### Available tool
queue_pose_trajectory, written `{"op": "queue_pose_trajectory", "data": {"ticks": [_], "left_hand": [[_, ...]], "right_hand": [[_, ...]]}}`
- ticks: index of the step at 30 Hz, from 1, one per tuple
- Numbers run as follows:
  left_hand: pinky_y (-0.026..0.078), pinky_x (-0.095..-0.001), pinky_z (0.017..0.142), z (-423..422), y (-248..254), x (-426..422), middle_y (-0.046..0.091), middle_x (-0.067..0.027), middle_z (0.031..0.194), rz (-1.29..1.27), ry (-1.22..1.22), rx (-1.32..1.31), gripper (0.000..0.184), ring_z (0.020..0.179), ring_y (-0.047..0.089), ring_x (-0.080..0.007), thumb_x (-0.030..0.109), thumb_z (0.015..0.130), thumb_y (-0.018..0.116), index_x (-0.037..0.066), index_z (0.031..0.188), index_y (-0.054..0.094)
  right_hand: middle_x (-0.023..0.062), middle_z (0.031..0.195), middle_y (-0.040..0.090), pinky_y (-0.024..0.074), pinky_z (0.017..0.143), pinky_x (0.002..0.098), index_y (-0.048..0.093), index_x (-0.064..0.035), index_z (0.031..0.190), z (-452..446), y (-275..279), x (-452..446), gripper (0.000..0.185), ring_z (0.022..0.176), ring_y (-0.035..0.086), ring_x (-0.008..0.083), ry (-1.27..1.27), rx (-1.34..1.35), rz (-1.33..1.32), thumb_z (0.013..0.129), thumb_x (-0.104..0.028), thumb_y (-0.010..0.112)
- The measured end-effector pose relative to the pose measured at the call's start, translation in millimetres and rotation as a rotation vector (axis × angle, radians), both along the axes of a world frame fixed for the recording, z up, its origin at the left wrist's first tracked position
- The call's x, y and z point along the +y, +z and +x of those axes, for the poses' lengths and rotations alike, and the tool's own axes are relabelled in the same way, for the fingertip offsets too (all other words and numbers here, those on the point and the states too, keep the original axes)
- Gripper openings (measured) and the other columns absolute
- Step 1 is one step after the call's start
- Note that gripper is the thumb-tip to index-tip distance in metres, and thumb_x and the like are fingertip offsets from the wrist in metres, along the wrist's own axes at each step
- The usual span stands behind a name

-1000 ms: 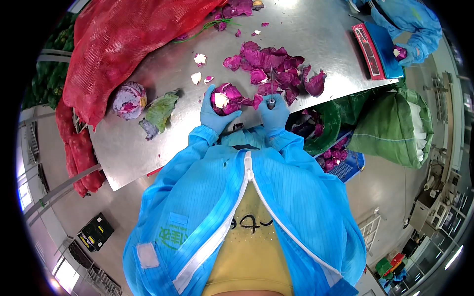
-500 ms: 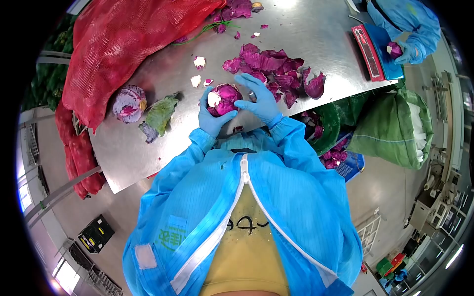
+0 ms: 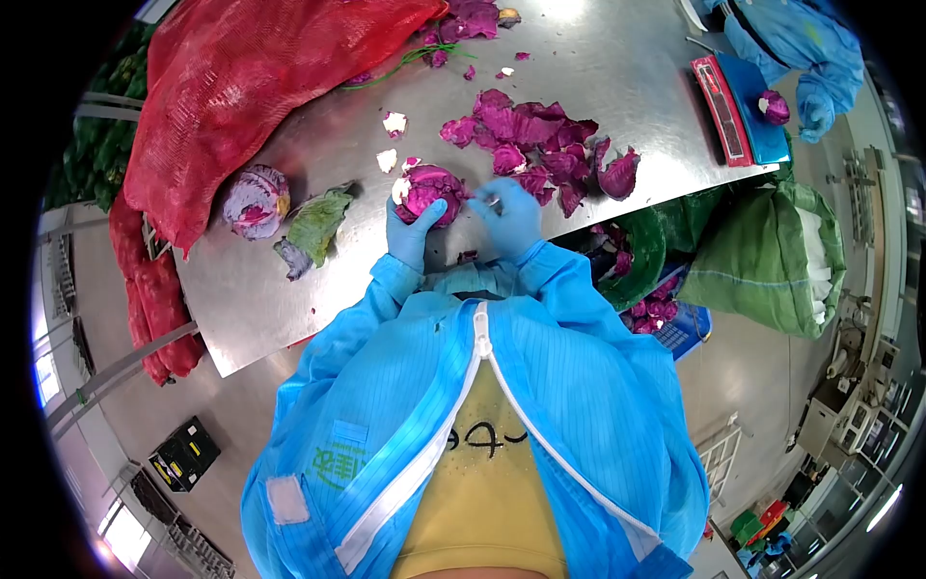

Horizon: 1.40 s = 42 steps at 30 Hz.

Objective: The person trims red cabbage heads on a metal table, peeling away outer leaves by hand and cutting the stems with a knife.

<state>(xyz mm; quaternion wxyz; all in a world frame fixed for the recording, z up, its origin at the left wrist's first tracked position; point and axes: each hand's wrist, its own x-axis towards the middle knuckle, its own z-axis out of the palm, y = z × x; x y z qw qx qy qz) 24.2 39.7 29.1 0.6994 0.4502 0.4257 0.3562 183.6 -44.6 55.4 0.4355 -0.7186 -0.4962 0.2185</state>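
My left hand (image 3: pixel 409 239), in a blue glove, is closed around the side of a red cabbage (image 3: pixel 434 193) with a pale cut patch on its left. Just to the right of it is my gloved right hand (image 3: pixel 516 220), its fingers curled in. A small shiny bit shows at those fingers, too small to name. Beyond both hands spreads a pile of loose purple cabbage leaves (image 3: pixel 540 135). Pale cut scraps (image 3: pixel 387 160) lie near the cabbage. Off to the left rest another red cabbage (image 3: pixel 256 202) and a green outer leaf (image 3: pixel 320 224).
A red mesh sack (image 3: pixel 241 87) covers the steel table's (image 3: pixel 260 309) left end. Below its right edge are a green bin (image 3: pixel 644 251), a blue crate (image 3: pixel 687 328) and a green sack (image 3: pixel 757 256). At far right, a co-worker's sleeve (image 3: pixel 805 43) is beside a blue-topped scale (image 3: pixel 750 101) bearing a cabbage.
My right hand has drawn back from the cabbage, and its fingers have curled. The cabbage has turned in my left hand. The co-worker's hand has let go of the cabbage on the scale.
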Motion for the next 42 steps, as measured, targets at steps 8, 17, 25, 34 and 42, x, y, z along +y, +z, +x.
{"op": "queue_pose_trajectory", "data": {"ticks": [8,17,25,34,42], "left_hand": [[0.045,-0.0330,0.093,5,3,2,0.053,-0.0108,0.119,-0.153,0.017,-0.174,0.072,0.108,0.053,-0.0212,0.023,0.069,0.079,0.005,0.127,0.039],[0.047,-0.0349,0.094,6,5,-4,0.048,-0.0131,0.123,0.042,-0.046,-0.079,0.087,0.111,0.052,-0.0236,0.015,0.061,0.085,0.006,0.131,0.032],[0.046,-0.0349,0.095,2,11,-6,0.048,-0.0129,0.124,0.167,-0.143,0.063,0.089,0.113,0.051,-0.0229,0.017,0.061,0.085,0.005,0.131,0.033],[0.048,-0.0322,0.090,-1,-6,-3,0.052,-0.0132,0.120,0.073,-0.182,0.257,0.087,0.108,0.054,-0.0212,0.029,0.061,0.085,0.003,0.128,0.037],[0.046,-0.0311,0.091,4,-17,0,0.055,-0.0122,0.117,0.010,-0.018,0.215,0.077,0.106,0.055,-0.0211,0.033,0.066,0.080,0.003,0.126,0.041]], "right_hand": [[0.0043,0.081,0.058,0.0482,0.069,0.0282,0.060,-0.0057,0.109,29,6,-5,0.045,0.073,0.056,0.0138,-0.285,0.016,0.040,0.072,-0.024,0.077],[0.0015,0.080,0.051,0.0443,0.065,0.0245,0.047,-0.0043,0.095,3,15,12,0.060,0.070,0.048,0.0095,-0.039,0.495,-0.101,0.062,-0.039,0.083],[0.0012,0.078,0.051,0.0448,0.067,0.0255,0.049,-0.0058,0.092,17,-12,15,0.045,0.071,0.048,0.0086,0.137,0.639,-0.111,0.069,-0.027,0.081],[0.0062,0.078,0.055,0.0466,0.051,0.0333,0.053,-0.0130,0.085,7,6,4,0.017,0.064,0.059,0.0215,0.197,-0.608,0.068,0.075,-0.018,0.065],[0.0042,0.077,0.057,0.0470,0.053,0.0338,0.055,-0.0137,0.089,8,-16,-15,0.020,0.065,0.060,0.0217,0.031,-0.373,0.095,0.073,-0.017,0.066]]}}
